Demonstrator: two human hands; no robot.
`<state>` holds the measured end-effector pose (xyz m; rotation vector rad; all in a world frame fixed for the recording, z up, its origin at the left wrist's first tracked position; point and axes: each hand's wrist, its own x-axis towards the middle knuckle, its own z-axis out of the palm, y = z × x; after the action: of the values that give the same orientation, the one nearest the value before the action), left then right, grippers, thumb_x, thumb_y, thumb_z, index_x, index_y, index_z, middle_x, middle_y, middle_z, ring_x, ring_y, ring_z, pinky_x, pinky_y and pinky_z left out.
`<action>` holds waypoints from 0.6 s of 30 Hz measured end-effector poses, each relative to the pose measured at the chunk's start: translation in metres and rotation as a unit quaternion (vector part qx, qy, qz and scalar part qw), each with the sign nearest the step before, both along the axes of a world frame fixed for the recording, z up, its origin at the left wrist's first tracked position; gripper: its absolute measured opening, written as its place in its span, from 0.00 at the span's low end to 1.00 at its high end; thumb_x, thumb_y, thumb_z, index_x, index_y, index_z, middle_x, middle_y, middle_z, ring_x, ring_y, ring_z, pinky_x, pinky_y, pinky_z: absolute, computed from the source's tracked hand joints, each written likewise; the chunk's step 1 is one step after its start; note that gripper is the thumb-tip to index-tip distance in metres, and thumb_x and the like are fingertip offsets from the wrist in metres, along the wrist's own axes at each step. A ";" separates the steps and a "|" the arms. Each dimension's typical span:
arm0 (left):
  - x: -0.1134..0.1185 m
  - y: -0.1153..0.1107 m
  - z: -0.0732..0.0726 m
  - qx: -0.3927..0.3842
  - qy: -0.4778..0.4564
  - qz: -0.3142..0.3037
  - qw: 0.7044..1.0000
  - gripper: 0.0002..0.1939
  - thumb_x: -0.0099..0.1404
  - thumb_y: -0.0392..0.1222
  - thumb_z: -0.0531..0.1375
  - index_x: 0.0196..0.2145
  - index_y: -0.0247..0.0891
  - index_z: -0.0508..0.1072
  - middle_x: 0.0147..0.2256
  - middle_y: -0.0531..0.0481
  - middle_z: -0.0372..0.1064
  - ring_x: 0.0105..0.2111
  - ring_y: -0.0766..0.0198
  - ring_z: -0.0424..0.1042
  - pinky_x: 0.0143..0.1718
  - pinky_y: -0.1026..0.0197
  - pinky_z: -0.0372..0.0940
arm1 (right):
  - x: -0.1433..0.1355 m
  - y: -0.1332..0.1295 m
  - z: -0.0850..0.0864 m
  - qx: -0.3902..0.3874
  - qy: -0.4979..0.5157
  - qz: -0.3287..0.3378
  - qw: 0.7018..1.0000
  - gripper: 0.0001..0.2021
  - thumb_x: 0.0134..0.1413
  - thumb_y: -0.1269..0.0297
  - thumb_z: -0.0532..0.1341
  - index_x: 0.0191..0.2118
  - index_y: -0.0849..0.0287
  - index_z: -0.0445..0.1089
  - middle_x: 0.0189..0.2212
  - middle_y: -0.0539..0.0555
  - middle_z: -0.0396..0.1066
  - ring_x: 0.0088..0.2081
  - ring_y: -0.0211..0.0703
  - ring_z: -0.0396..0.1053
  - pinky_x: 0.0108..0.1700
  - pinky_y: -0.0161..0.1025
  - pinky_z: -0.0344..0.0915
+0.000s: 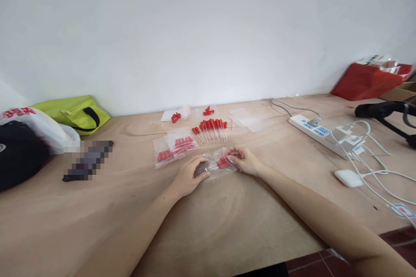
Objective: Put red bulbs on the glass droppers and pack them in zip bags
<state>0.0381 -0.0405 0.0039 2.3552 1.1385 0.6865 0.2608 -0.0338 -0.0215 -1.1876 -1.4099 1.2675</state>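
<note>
Between my hands lies a clear plastic bag (212,176) with several droppers in it, their red bulbs (222,161) toward the right. My left hand (188,177) is closed on the bag's left end, thumb in front and fingers behind. At the other end, the fingertips of my right hand (245,161) pinch the bag beside the bulbs. Just beyond is a row of loose droppers (212,125), red bulbs pointing away from me. To the left, filled zip bags (165,156) of droppers overlap one another.
Loose red bulbs (176,117) lie on a bag at the back, with another small pile (208,111) alongside. Flat clear bags (248,120) sit behind. At right are a power strip (318,134), white cables and a red bag (367,82); at left, a yellow-green bag (69,114).
</note>
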 end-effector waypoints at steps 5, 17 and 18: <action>0.000 0.000 0.001 -0.004 0.004 -0.001 1.000 0.14 0.58 0.42 0.57 0.43 0.39 0.65 0.45 0.47 0.66 0.45 0.58 0.65 0.45 0.54 0.61 | 0.003 0.004 -0.002 0.032 -0.059 0.022 0.997 0.09 0.44 0.60 0.59 0.30 0.60 0.69 0.24 0.50 0.71 0.24 0.35 0.66 0.27 0.32 0.61; -0.001 0.001 0.000 0.008 0.006 -0.023 1.000 0.12 0.59 0.43 0.56 0.41 0.40 0.68 0.46 0.46 0.65 0.47 0.59 0.64 0.48 0.54 0.59 | 0.039 0.041 -0.009 0.063 -0.178 -0.192 0.963 0.11 0.43 0.61 0.58 0.33 0.61 0.68 0.20 0.47 0.64 0.20 0.32 0.60 0.22 0.30 0.58; -0.001 0.001 0.000 0.008 0.005 -0.025 1.000 0.11 0.59 0.43 0.55 0.40 0.40 0.68 0.46 0.46 0.65 0.47 0.59 0.64 0.48 0.54 0.59 | 0.038 0.048 -0.008 0.049 -0.183 -0.197 0.962 0.09 0.43 0.62 0.57 0.31 0.61 0.68 0.21 0.48 0.66 0.20 0.32 0.61 0.21 0.30 0.59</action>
<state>0.0369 -0.0400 0.0040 2.3947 1.0787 0.6692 0.2984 0.0142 -0.0296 -1.5964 -1.3811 0.7167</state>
